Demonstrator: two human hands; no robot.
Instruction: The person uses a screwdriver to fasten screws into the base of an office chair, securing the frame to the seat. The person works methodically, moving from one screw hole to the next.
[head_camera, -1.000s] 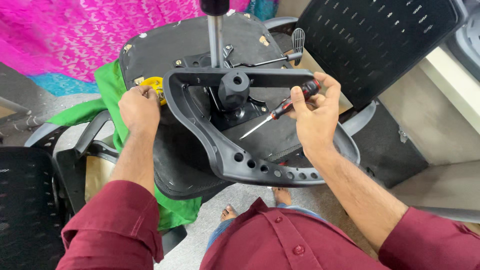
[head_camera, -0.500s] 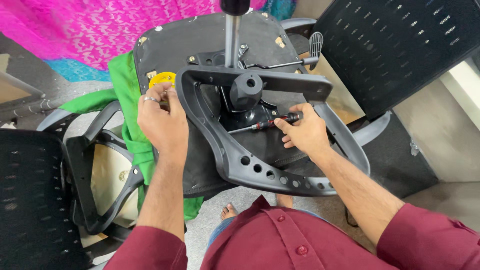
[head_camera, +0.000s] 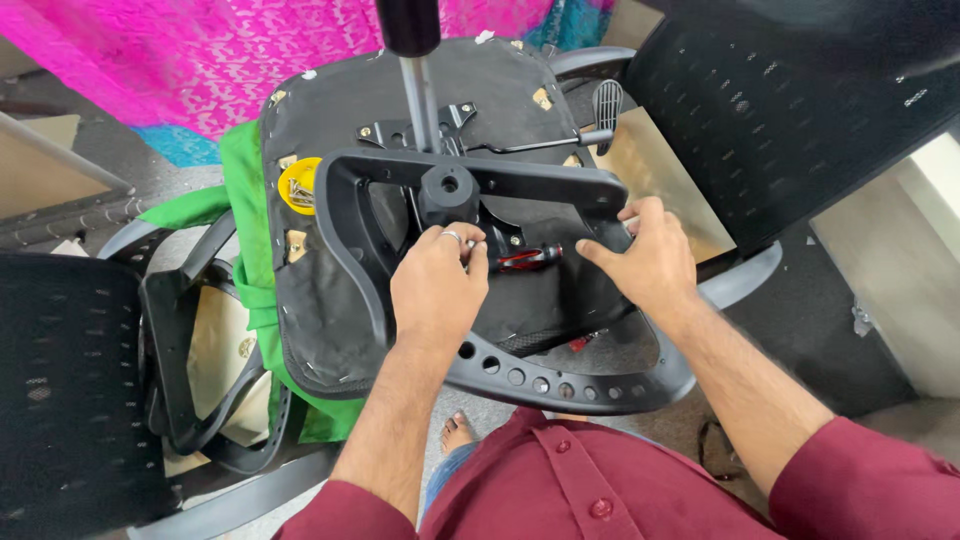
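Now your left hand (head_camera: 435, 285) sits over the upturned seat (head_camera: 330, 300), fingers curled shut on the screwdriver (head_camera: 525, 258); its red-and-black handle pokes out rightward, between your two hands. Your right hand (head_camera: 645, 262) rests on the right side of the black frame (head_camera: 560, 375), fingers loosely spread, thumb pointing at the handle. Frame lies on the seat underside, around the central hub (head_camera: 447, 190). Yellow cup (head_camera: 299, 186) lies at the seat's left edge, over green cloth (head_camera: 245, 180).

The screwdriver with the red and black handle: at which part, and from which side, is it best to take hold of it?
Probably the screwdriver is best gripped at its handle, coming from above between the left hand and right hand. It lies about level on the upturned seat, inside the black frame, with that thick end exposed.
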